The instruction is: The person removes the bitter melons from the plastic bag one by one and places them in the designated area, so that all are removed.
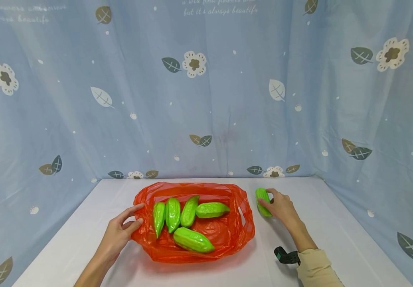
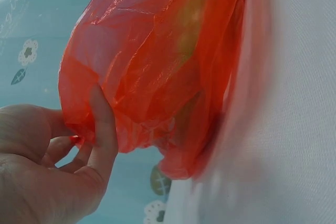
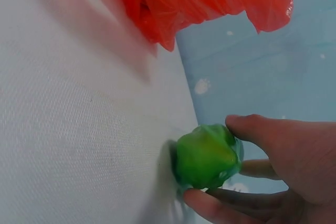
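A red plastic bag (image 1: 220, 235) lies spread with its mouth open toward me, and several glossy green ridged gourds (image 1: 172, 215) rest inside. At its left edge, my left hand (image 1: 116, 235) pinches the thin plastic between thumb and fingers. To the right of the bag, my right hand (image 1: 281, 207) grips another green ridged gourd (image 1: 262, 194), with the thumb on the near side and the fingers around the far side. In the right wrist view, this gourd (image 3: 205, 156) shows end-on between the thumb and fingers, close over the white table.
The white tabletop (image 1: 271, 271) carries the bag. Behind and at both sides hangs a blue curtain (image 1: 228, 119) with leaf and flower prints. A black strapped device (image 1: 285, 256) sits at the right wrist, by a beige sleeve (image 1: 317, 267).
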`<action>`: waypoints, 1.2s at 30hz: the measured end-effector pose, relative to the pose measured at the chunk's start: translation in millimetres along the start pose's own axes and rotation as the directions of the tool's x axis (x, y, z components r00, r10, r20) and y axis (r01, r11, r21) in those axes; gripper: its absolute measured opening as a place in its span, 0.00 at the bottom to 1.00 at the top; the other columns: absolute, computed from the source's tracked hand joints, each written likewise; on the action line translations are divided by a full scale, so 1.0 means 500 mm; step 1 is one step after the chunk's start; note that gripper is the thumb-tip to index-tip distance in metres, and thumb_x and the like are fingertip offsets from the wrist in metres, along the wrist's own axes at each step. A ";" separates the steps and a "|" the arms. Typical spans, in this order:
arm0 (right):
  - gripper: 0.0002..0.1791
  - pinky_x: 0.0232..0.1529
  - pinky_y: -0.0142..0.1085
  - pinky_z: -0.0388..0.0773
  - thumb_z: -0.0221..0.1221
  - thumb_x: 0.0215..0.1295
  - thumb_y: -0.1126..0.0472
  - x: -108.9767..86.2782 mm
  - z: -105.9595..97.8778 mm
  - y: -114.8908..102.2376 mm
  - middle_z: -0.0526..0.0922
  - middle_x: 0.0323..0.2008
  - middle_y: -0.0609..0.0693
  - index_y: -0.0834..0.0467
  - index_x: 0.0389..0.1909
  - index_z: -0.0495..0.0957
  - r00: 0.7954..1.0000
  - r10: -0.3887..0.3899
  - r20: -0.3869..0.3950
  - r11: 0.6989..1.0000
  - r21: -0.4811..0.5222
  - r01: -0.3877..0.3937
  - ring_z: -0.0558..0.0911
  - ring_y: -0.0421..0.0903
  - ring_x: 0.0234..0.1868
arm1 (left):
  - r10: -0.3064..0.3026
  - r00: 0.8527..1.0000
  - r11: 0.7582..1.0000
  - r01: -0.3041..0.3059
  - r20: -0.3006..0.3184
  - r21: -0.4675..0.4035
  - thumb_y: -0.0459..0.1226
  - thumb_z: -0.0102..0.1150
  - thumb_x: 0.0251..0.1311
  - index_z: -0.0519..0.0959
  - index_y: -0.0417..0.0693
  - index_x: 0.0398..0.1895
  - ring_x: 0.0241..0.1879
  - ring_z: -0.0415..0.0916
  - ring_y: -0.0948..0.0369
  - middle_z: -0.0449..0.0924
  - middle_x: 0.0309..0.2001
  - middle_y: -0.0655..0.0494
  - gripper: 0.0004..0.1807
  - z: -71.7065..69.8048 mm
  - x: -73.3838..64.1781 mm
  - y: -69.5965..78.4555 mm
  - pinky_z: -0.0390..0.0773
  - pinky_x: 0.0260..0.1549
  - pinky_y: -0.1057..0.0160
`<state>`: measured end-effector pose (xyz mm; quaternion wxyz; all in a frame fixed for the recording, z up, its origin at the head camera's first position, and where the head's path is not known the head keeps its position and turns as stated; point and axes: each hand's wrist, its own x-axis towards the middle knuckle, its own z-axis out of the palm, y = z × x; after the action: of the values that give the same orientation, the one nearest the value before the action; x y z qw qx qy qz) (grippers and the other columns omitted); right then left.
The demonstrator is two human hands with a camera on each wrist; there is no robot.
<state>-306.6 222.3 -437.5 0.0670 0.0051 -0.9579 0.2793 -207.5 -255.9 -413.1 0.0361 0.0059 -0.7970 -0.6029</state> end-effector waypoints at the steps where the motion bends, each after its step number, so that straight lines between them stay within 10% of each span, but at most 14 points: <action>1: 0.37 0.29 0.41 0.79 0.62 0.64 0.45 0.000 -0.001 -0.001 0.84 0.39 0.65 0.66 0.65 0.68 1.000 0.003 0.006 1.000 0.008 -0.003 0.83 0.51 0.33 | 0.002 1.000 1.000 -0.002 0.000 0.001 0.38 0.60 0.66 0.69 0.52 0.69 0.36 0.83 0.62 0.71 0.60 0.46 0.28 0.000 0.001 -0.001 0.84 0.35 0.63; 22: 0.38 0.21 0.34 0.76 0.63 0.64 0.47 -0.008 -0.007 -0.020 0.84 0.38 0.63 0.64 0.68 0.65 0.999 -0.004 0.051 0.999 0.051 0.002 0.81 0.42 0.21 | 0.006 1.000 1.000 -0.007 -0.005 -0.004 0.39 0.60 0.66 0.68 0.50 0.69 0.37 0.83 0.65 0.71 0.61 0.42 0.28 0.002 0.004 -0.001 0.84 0.35 0.65; 36: 0.36 0.32 0.46 0.82 0.64 0.63 0.46 -0.016 -0.051 -0.038 0.81 0.48 0.67 0.63 0.65 0.69 0.999 -0.041 0.022 0.996 -0.074 0.043 0.80 0.59 0.42 | 0.010 1.000 1.000 -0.010 -0.001 -0.014 0.39 0.60 0.66 0.68 0.50 0.69 0.37 0.83 0.66 0.72 0.60 0.42 0.28 0.002 0.003 0.001 0.83 0.35 0.65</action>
<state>-294.4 219.8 -407.4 0.0633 0.0256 -0.9679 0.2420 -209.1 -255.1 -413.0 0.0393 0.0021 -0.7928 -0.6082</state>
